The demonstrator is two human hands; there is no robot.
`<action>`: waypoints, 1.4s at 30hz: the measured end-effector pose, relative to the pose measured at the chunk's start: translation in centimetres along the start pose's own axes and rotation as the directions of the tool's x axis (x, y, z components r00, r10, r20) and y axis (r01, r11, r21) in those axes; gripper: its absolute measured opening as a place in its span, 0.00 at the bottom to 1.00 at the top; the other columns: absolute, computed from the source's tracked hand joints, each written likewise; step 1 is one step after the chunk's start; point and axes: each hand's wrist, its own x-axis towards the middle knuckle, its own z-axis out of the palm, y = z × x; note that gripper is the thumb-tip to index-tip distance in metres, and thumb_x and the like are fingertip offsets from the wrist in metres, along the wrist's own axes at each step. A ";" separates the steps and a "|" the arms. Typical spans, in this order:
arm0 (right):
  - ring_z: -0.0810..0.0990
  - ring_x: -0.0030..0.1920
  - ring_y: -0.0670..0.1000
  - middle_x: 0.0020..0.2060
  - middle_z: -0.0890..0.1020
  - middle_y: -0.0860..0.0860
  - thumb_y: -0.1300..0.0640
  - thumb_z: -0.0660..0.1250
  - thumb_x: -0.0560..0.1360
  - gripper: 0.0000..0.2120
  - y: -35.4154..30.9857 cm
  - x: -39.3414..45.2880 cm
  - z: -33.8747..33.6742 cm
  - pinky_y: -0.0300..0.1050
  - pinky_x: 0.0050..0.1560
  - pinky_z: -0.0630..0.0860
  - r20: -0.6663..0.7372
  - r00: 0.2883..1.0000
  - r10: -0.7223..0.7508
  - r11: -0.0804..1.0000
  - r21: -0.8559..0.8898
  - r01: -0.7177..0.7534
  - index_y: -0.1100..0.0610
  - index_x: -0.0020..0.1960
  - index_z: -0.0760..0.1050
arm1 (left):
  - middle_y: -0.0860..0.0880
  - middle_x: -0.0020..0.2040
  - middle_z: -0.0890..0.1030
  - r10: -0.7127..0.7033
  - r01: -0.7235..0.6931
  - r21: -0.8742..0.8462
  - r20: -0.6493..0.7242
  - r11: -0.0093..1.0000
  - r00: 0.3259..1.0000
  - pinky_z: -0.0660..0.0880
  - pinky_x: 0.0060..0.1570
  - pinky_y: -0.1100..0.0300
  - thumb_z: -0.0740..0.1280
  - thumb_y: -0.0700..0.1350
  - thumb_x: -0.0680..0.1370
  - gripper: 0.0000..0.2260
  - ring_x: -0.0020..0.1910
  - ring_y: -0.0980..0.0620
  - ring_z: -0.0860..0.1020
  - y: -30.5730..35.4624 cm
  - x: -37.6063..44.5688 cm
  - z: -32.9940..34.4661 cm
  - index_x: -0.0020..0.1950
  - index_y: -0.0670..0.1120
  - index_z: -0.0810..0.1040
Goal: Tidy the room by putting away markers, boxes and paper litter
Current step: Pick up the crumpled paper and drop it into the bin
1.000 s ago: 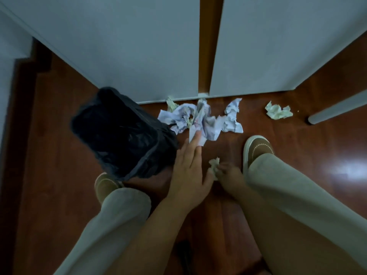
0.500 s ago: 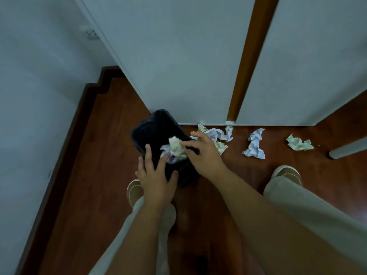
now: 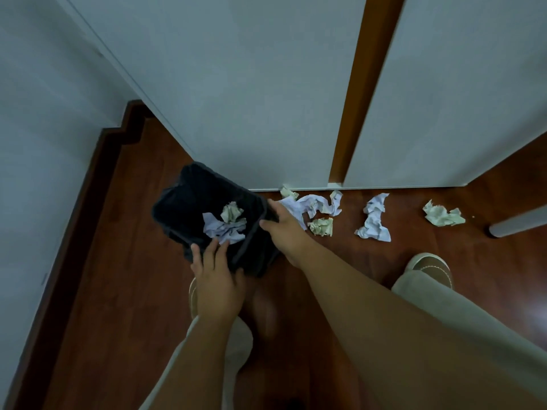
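The head camera looks straight down at a dark wooden floor (image 3: 112,291) where a black bin (image 3: 189,202) lined with a dark bag stands near the foot of a white cabinet (image 3: 251,99). Inside the bin lie two crumpled papers touching each other: a pale green wad (image 3: 232,213) on top of a white-lilac sheet (image 3: 223,232).

The left hand (image 3: 217,279) rests on the bin's near rim, fingers spread and draped over the edge, holding nothing else. The right hand (image 3: 284,227) grips the bin's right rim — thumb on the near side, fingers curled over the top edge — with no paper in it.

More litter remains on the floor to the right of the bin. A long crumpled white sheet (image 3: 313,204) lies just beside the right hand, running along the cabinet base, with a small greenish scrap (image 3: 288,191) at its upper left, against the cabinet. A small green wad (image 3: 321,226) sits just below that sheet. Further right lies another white crumpled sheet (image 3: 373,220), apart from the rest, and well beyond it a green crumpled piece (image 3: 442,217), near a white furniture leg (image 3: 516,224).

The person's beige trouser legs fill the lower frame, and a tan shoe (image 3: 430,264) shows on the right — a second shoe is mostly hidden under the left hand.
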 end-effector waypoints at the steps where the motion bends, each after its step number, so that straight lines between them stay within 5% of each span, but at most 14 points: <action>1: 0.75 0.62 0.50 0.62 0.76 0.49 0.64 0.61 0.78 0.26 -0.3 0.4 -0.4 0.45 0.64 0.71 0.010 1.000 -0.007 1.000 0.004 0.007 0.51 0.74 0.64 | 0.46 0.78 0.58 -0.025 0.024 0.025 0.022 0.999 0.999 0.52 0.73 0.37 0.69 0.45 0.76 0.31 0.79 0.39 0.44 0.1 0.8 0.0 0.76 0.45 0.62; 5: 0.77 0.53 0.51 0.50 0.77 0.48 0.61 0.64 0.74 0.23 0.5 1.6 -3.8 0.48 0.62 0.74 -0.050 0.999 0.009 0.988 -0.151 -0.017 0.55 0.69 0.70 | 0.46 0.80 0.50 -0.092 0.094 0.046 -0.052 0.994 0.994 0.41 0.72 0.33 0.69 0.48 0.73 0.37 0.79 0.40 0.42 2.5 2.4 0.0 0.78 0.47 0.55; 9: 0.78 0.58 0.59 0.55 0.81 0.58 0.56 0.60 0.75 0.18 4.9 2.3 -10.1 0.47 0.57 0.73 -0.307 0.949 0.071 0.895 -0.401 -0.197 0.61 0.63 0.76 | 0.47 0.79 0.56 0.173 -0.158 0.090 -0.190 0.983 0.966 0.35 0.72 0.40 0.64 0.48 0.69 0.35 0.79 0.43 0.46 6.5 2.1 1.6 0.76 0.50 0.61; 11: 0.74 0.65 0.63 0.61 0.77 0.59 0.53 0.58 0.75 0.21 6.3 1.7 -13.1 0.52 0.62 0.72 -0.392 0.918 0.057 0.785 -0.550 -0.284 0.58 0.65 0.73 | 0.47 0.78 0.59 0.332 -0.321 0.097 -0.123 0.942 0.935 0.34 0.74 0.44 0.63 0.47 0.69 0.31 0.79 0.44 0.47 8.9 2.5 3.3 0.73 0.50 0.65; 15: 0.58 0.74 0.63 0.77 0.52 0.54 0.53 0.65 0.75 0.29 8.5 1.3 -16.9 0.64 0.70 0.60 -0.561 0.822 0.103 0.727 -0.521 -0.447 0.39 0.72 0.61 | 0.46 0.78 0.56 0.458 -0.490 0.073 0.257 0.869 0.851 0.56 0.76 0.46 0.65 0.46 0.73 0.27 0.77 0.43 0.52 10.9 5.1 9.1 0.73 0.52 0.67; 19: 0.52 0.76 0.63 0.78 0.43 0.50 0.48 0.72 0.71 0.38 11.2 3.6 -19.8 0.74 0.66 0.59 -0.594 0.790 0.154 0.756 -0.444 -0.481 0.27 0.69 0.53 | 0.47 0.79 0.43 0.214 -0.265 0.025 0.517 0.964 0.828 0.59 0.74 0.49 0.66 0.46 0.75 0.30 0.77 0.40 0.51 10.7 9.0 13.5 0.76 0.56 0.61; 26: 0.54 0.74 0.68 0.78 0.42 0.52 0.52 0.76 0.68 0.47 14.9 9.2 -22.6 0.69 0.68 0.62 -0.603 0.767 0.219 0.804 -0.334 -0.492 0.25 0.69 0.49 | 0.48 0.76 0.26 0.006 0.043 -0.055 0.683 0.998 0.730 0.71 0.66 0.53 0.71 0.41 0.74 0.40 0.78 0.41 0.52 9.3 13.9 18.7 0.77 0.64 0.53; 30: 0.70 0.65 0.67 0.72 0.58 0.58 0.57 0.69 0.74 0.36 17.2 11.2 -22.8 0.61 0.62 0.74 -0.501 0.833 0.234 0.752 -0.450 -0.482 0.32 0.72 0.56 | 0.47 0.78 0.32 -0.021 0.068 -0.027 0.784 0.997 0.620 0.66 0.67 0.53 0.73 0.47 0.73 0.42 0.79 0.42 0.47 8.4 14.7 20.7 0.78 0.62 0.49; 32: 0.75 0.57 0.65 0.64 0.66 0.61 0.62 0.63 0.75 0.29 18.7 10.9 -22.6 0.57 0.56 0.77 -0.476 0.856 0.199 0.700 -0.542 -0.465 0.38 0.70 0.62 | 0.44 0.79 0.44 -0.031 0.002 0.037 0.813 0.999 0.582 0.65 0.67 0.53 0.72 0.49 0.73 0.38 0.78 0.42 0.52 7.5 14.2 22.0 0.78 0.55 0.55; 35: 0.79 0.51 0.61 0.55 0.77 0.61 0.65 0.60 0.74 0.24 20.3 8.7 -22.0 0.46 0.48 0.73 -0.393 0.914 0.102 0.690 -0.634 -0.350 0.45 0.66 0.70 | 0.45 0.68 0.69 0.022 -0.061 0.027 0.732 0.998 0.681 0.70 0.63 0.55 0.69 0.48 0.75 0.20 0.66 0.46 0.70 7.7 11.1 22.2 0.66 0.47 0.73; 38: 0.80 0.47 0.59 0.50 0.79 0.59 0.66 0.63 0.72 0.22 20.9 5.7 -21.6 0.42 0.44 0.70 -0.371 0.928 0.027 0.714 -0.642 -0.277 0.50 0.62 0.76 | 0.54 0.55 0.74 -0.004 0.037 -0.048 0.560 0.998 0.828 0.75 0.51 0.60 0.65 0.49 0.78 0.08 0.52 0.56 0.76 8.8 6.8 20.1 0.57 0.53 0.74; 42: 0.79 0.38 0.63 0.40 0.77 0.61 0.75 0.65 0.66 0.24 19.2 1.3 -20.7 0.44 0.39 0.71 -0.458 0.863 -0.212 0.729 -0.662 -0.172 0.56 0.57 0.80 | 0.55 0.48 0.79 0.033 0.072 -0.243 0.403 0.967 0.915 0.79 0.46 0.56 0.62 0.53 0.79 0.05 0.46 0.57 0.79 8.9 2.7 15.9 0.55 0.56 0.71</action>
